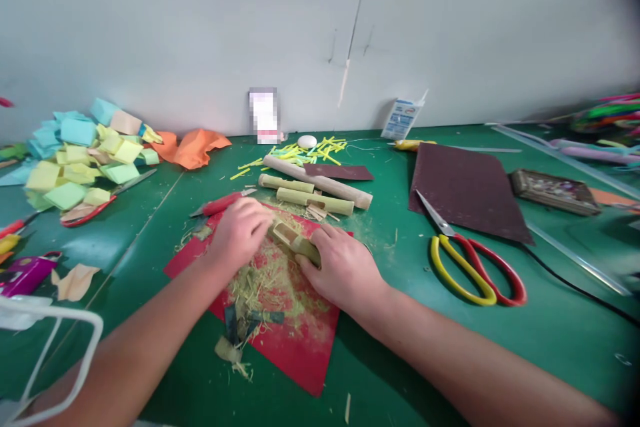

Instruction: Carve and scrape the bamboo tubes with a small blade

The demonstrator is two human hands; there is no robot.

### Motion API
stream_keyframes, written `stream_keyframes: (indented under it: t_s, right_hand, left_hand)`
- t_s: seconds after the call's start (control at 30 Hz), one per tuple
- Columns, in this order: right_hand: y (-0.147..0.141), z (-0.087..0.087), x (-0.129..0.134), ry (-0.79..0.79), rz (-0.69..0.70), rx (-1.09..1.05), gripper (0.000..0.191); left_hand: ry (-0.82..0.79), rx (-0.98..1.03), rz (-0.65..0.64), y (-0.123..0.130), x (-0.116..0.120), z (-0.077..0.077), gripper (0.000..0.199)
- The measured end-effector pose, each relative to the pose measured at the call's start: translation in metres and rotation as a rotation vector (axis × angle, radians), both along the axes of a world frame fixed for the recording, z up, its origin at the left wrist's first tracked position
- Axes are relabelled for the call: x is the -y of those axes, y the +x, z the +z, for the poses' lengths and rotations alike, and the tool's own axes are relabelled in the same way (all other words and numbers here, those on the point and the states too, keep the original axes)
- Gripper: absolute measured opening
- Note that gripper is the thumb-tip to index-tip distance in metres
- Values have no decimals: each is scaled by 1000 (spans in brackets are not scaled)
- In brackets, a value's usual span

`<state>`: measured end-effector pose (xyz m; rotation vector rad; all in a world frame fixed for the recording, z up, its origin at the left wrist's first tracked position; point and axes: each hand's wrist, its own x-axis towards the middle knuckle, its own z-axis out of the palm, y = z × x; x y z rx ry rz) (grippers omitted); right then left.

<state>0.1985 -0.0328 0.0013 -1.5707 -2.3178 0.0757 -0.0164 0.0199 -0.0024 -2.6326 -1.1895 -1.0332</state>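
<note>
Greenish bamboo tube with cut slot (287, 235) between both hands, above red paper sheet (300, 347); right hand (345, 263) wrapped round near end, left hand (243, 230) closed at far end. Yellow-and-red-handled scissors (467, 260) right of hands.

- Centre: both hands (290, 247) on bamboo piece (294, 240), above red sheet (305, 340) with shavings.
- Right: scissors (463, 247), dark sheet (460, 187).
- Upper left: folded papers (85, 153).
</note>
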Motion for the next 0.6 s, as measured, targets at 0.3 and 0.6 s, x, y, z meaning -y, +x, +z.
stream_keyframes:
  t_s: [0.3,0.6]
  right_hand:
    - [1,-1,0,7,-14,4,18]
    - [1,1,0,14,0,25,19]
  left_hand:
    - [46,17,11,0,-1,-3,16]
    - [55,13,2,1,2,-5,17]
